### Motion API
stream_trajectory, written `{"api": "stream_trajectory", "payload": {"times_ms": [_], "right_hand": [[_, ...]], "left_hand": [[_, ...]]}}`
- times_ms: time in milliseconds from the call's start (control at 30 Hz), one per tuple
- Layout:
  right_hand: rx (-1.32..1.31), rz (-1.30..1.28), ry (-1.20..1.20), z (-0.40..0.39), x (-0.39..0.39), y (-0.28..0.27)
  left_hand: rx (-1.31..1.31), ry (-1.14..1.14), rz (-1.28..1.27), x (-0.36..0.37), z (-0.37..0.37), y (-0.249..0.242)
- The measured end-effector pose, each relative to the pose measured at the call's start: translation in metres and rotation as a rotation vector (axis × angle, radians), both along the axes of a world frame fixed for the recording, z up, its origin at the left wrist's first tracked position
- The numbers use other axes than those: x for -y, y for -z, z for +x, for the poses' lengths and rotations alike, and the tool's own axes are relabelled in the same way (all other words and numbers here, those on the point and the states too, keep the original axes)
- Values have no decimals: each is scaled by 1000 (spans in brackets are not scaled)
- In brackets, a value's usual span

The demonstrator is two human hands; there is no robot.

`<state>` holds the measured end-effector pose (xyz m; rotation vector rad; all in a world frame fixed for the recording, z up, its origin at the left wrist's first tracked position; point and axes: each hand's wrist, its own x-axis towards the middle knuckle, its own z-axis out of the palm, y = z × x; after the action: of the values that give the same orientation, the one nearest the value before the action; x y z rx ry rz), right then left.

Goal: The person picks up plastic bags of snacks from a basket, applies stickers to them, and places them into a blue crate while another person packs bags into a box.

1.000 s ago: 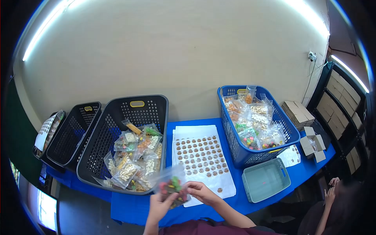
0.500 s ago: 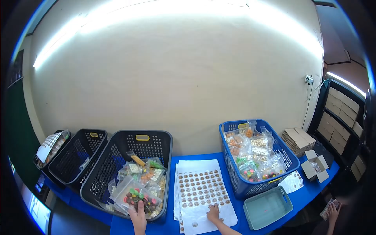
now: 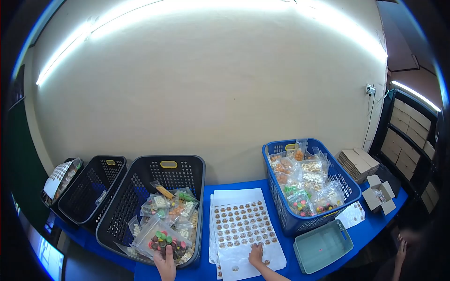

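My left hand (image 3: 165, 266) grips the lower edge of a clear plastic bag (image 3: 149, 234) with its thumb on the front. Pink, green, yellow and brown round candies show inside the bag. It is over the front of a dark grey basket (image 3: 108, 220) that contains several small snack packets (image 3: 159, 202). To the right, my right hand (image 3: 256, 255) rests its fingertips on a white sticker sheet (image 3: 248, 271), at the lowest full row of round brown stickers. Its fingers look slightly apart; whether a sticker is under them I cannot make out.
A blue basket (image 3: 283, 220) full of snack packets stands right of the sheets, behind a green-grey tray (image 3: 300, 262). Further right are an open carton (image 3: 387, 191), flat cardboard (image 3: 349, 164) and another person's hand (image 3: 401, 248). More dark baskets (image 3: 75, 206) stand left.
My hands stay nearly in place, the right fingertips shifting slightly on the sheet. The other person's hand at the right has moved, and the packet it held no longer shows. The view has shifted slightly.
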<state>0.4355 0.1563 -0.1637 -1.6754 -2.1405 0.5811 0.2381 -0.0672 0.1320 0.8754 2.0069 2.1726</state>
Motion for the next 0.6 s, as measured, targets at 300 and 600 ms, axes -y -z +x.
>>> {"api": "stream_trajectory", "payload": {"times_ms": [300,600], "right_hand": [[18,122,-65,1,14,5],[124,49,-209,6,-10,-1]], "left_hand": [[-118,-62,116,-6,4,-1],[-63,-13,20,-1,1,1]]}}
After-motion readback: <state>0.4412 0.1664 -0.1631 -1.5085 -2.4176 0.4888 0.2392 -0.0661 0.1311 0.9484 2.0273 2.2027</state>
